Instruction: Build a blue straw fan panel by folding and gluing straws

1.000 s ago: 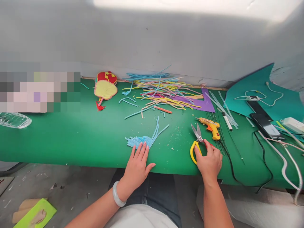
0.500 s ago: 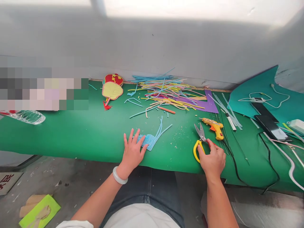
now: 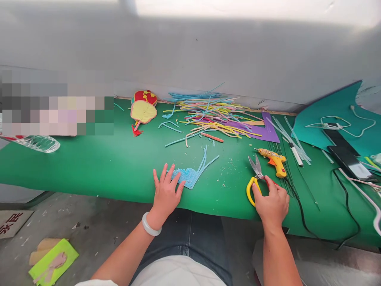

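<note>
A blue piece made of strips laid side by side lies near the table's front edge, long loose strips sticking out to its upper right. My left hand rests over its left part, fingers spread and flat, hiding some of it. At the right, my right hand grips the scissors by their red and yellow handles. Their blades are parted and point away from me, with nothing between them. A yellow glue gun lies just beyond that hand.
Colourful strips are heaped at the back beside a purple sheet. A fan-shaped craft lies left of them. White marker, phone and black cable are at right; a clear bottle at left.
The view has shifted slightly, so most things sit a little further right. My left hand still lies on the blue piece, showing a bit more of it. My right hand keeps hold of the scissors.
</note>
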### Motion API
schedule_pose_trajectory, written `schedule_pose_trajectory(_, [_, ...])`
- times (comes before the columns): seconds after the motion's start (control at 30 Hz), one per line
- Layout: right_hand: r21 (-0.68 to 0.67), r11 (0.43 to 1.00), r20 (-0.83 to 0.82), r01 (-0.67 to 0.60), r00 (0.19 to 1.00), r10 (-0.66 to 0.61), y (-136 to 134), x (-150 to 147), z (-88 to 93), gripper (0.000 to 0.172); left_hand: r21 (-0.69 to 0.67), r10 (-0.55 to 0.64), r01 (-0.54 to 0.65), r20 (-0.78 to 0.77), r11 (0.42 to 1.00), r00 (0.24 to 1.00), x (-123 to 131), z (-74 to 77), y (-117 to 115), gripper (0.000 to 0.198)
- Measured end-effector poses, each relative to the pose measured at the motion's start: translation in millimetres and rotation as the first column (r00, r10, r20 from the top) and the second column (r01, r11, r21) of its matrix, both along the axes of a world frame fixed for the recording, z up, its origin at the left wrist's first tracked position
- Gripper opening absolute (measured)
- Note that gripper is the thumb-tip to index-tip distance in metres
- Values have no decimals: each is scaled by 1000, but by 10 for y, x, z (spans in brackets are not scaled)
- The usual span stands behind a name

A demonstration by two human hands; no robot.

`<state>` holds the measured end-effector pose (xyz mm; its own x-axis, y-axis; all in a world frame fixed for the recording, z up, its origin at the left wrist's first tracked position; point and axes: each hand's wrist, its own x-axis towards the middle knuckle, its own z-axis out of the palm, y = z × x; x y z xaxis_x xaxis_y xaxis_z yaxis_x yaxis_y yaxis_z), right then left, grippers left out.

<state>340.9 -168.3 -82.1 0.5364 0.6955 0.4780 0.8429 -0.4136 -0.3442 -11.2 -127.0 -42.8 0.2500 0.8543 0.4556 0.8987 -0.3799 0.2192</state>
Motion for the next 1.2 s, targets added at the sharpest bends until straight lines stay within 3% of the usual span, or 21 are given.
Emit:
schedule_pose_trajectory(0.8, [-41, 998, -32, 41, 999, -43, -21, -76, 115, 66, 127, 25, -38, 107, 991, 994, -5, -11, -74, 17])
schedule_pose_trajectory(1.2, [-36, 998, -30, 42, 999, -43, -13, -79, 123, 67, 105, 42, -55, 121, 993, 992, -63, -33, -154, 20])
